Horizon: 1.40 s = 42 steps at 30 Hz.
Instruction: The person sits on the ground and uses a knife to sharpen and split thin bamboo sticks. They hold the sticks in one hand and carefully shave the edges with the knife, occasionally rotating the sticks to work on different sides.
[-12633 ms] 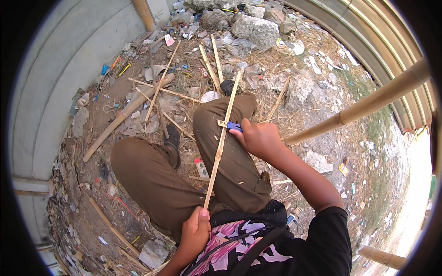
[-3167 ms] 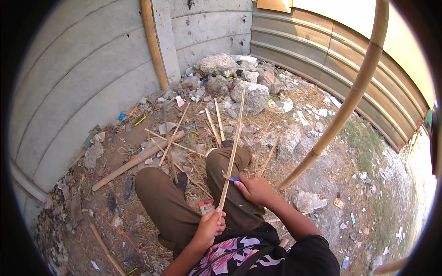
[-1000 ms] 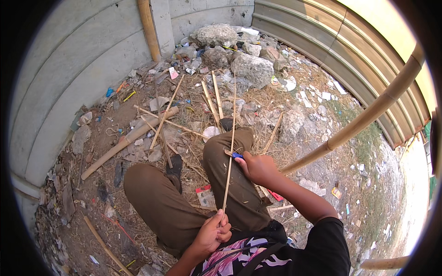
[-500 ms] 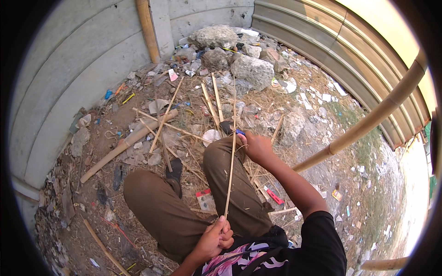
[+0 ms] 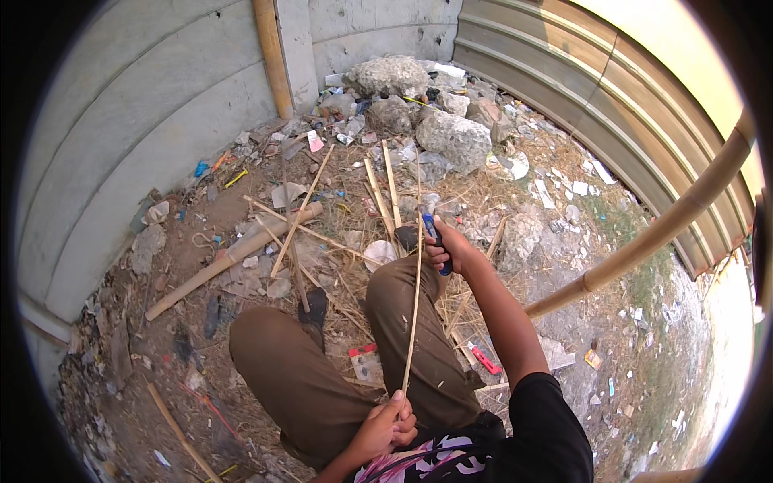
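A long thin bamboo strip (image 5: 413,342) runs up from my lap, past my right knee, toward the rocks. Its near end is gripped in my left hand (image 5: 390,427), which is closed with the thumb along the strip. Beyond the knee, my right hand (image 5: 452,248) is wrapped round a blue utility knife (image 5: 434,231). The knife's tip end is next to the strip; I cannot make out whether the blade touches it.
A red cutter (image 5: 485,360) lies right of my leg. Bamboo slats (image 5: 377,193) and a thick bamboo piece (image 5: 233,258) lie ahead. Rocks (image 5: 453,141) and litter sit before the concrete wall (image 5: 153,97). A bamboo pole (image 5: 636,243) slants across the right.
My right hand has turned and shifted slightly right, showing more of the blue knife. My left hand keeps its grip on the strip. The whole view has shifted a little.
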Each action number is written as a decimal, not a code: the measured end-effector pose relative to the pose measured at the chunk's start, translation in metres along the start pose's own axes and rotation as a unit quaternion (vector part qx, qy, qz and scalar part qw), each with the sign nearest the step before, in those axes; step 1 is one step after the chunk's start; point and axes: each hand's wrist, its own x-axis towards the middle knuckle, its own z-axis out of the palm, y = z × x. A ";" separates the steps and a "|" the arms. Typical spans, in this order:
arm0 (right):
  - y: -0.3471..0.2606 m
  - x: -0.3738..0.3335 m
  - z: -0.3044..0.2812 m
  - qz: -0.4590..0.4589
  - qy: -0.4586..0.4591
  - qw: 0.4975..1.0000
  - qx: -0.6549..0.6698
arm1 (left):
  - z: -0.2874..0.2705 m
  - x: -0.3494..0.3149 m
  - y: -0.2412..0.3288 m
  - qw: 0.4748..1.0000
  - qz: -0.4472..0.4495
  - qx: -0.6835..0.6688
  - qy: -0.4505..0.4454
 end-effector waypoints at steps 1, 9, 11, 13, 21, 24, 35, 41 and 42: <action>-0.005 -0.005 -0.004 0.006 -0.073 0.995 0.070 | -0.001 0.001 -0.002 1.000 0.002 0.006 0.002; 0.063 -0.076 0.051 -0.258 0.348 0.765 -0.477 | 0.000 0.018 -0.020 0.966 0.167 0.178 0.085; 0.095 -0.103 0.086 -0.303 0.357 0.618 -0.631 | 0.002 0.021 -0.022 0.949 0.193 0.220 0.118; 0.120 -0.126 0.107 -0.273 0.360 0.574 -0.683 | 0.005 0.020 -0.023 0.951 0.187 0.211 0.130; 0.178 -0.179 0.130 -0.287 0.281 0.458 -0.793 | 0.000 0.013 -0.026 0.952 0.184 0.215 0.119; 0.180 -0.186 0.135 -0.275 0.264 0.438 -0.814 | -0.001 0.012 -0.027 0.957 0.176 0.204 0.103; 0.190 -0.187 0.138 -0.284 0.240 0.450 -0.812 | -0.001 0.008 -0.017 0.986 0.109 0.111 0.054; 0.184 -0.179 0.138 -0.282 0.248 0.450 -0.810 | 0.000 0.005 -0.013 0.994 0.084 0.067 0.037; 0.182 -0.178 0.138 -0.289 0.250 0.449 -0.808 | 0.001 0.005 -0.012 0.995 0.078 0.055 0.030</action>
